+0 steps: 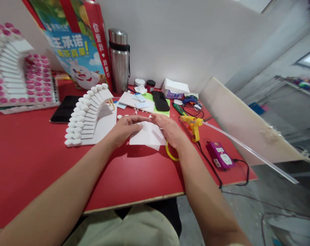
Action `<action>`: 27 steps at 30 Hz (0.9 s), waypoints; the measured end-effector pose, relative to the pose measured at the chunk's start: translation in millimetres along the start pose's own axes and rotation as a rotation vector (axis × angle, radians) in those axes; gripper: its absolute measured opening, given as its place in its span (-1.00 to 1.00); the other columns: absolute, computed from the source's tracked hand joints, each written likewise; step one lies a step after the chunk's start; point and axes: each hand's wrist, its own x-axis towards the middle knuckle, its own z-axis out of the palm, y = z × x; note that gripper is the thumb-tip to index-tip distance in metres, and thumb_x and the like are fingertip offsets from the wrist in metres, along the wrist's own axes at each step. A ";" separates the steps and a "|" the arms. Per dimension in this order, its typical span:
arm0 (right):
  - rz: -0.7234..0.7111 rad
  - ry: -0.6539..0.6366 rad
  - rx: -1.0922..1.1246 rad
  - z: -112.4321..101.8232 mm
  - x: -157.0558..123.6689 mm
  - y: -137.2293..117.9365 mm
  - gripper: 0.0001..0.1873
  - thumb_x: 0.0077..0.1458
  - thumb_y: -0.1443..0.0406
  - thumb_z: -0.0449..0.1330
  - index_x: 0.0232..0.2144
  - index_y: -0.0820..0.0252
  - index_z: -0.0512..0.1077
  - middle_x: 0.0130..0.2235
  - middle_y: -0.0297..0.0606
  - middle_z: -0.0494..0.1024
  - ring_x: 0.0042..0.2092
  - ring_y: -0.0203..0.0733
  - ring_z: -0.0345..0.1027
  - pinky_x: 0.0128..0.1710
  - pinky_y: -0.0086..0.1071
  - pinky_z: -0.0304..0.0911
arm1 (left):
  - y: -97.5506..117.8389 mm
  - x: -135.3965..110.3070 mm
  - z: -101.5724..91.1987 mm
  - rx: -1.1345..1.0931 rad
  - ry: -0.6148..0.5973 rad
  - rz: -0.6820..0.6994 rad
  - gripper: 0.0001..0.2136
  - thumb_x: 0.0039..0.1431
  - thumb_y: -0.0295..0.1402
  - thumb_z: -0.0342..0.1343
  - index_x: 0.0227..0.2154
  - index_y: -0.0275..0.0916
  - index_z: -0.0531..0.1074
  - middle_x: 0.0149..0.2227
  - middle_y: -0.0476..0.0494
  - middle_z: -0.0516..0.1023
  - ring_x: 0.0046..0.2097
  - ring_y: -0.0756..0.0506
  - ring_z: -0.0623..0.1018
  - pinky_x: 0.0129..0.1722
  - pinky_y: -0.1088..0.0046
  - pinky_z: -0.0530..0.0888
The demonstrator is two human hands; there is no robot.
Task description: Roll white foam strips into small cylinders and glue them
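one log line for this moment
left hand: holds white sheet | right hand: holds same sheet | sheet: over red table | nearby: yellow glue gun, right of hands

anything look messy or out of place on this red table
Yes. Small white scraps lie scattered on the red table just beyond the white sheet held by the left hand and right hand. The long clear stick in the yellow glue gun juts far past the table's right edge.

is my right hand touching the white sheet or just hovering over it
Touching. The head view shows the right hand lying over the right side of the white sheet, its fingers closed on the sheet's top edge with no gap.
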 end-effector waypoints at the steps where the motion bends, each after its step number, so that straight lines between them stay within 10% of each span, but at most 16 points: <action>1: -0.014 -0.045 -0.032 -0.1 -1.7 0.7 -0.50 -0.17 0.02 0.57 -0.21 0.11 0.62 -0.19 -0.26 0.71 -0.23 -0.21 0.56 -0.21 -0.38 0.45 | 0.6 -0.4 -0.6 0.012 -0.012 0.000 -0.62 -0.13 -0.42 0.42 -0.15 -0.31 0.68 -0.37 -0.13 0.68 -0.39 -0.04 0.59 -0.36 0.48 0.47; 11: -0.247 0.162 -0.305 -8.0 -2.7 5.2 -0.67 -0.16 0.10 0.53 -0.42 0.16 0.59 -0.42 -0.36 0.61 -0.45 -0.30 0.38 -0.46 -0.43 0.24 | -5.6 3.6 -3.8 0.094 0.080 0.048 -0.65 -0.10 -0.26 0.50 -0.30 -0.35 0.59 -0.38 -0.14 0.65 -0.39 -0.05 0.58 -0.36 0.46 0.48; 16: -0.092 -0.057 -0.409 -4.0 -8.5 0.5 -0.55 -0.01 -0.05 0.45 -0.53 0.20 0.53 -0.50 -0.32 0.54 -0.49 -0.29 0.32 -0.52 -0.42 0.16 | -6.4 3.1 -3.6 0.138 0.169 0.107 -0.65 -0.07 -0.17 0.47 -0.40 -0.27 0.47 -0.50 0.01 0.55 -0.49 0.01 0.48 -0.47 0.51 0.41; 27: -0.072 0.038 -0.070 3.4 -4.6 6.8 -0.54 -0.20 0.11 0.57 -0.22 0.15 0.64 -0.33 -0.25 0.72 -0.38 -0.15 0.56 -0.36 -0.31 0.43 | -10.0 7.8 -8.6 0.081 0.080 0.052 -0.70 0.06 -0.20 0.41 -0.29 -0.27 0.50 -0.62 0.04 0.46 -0.64 0.06 0.39 -0.66 0.61 0.22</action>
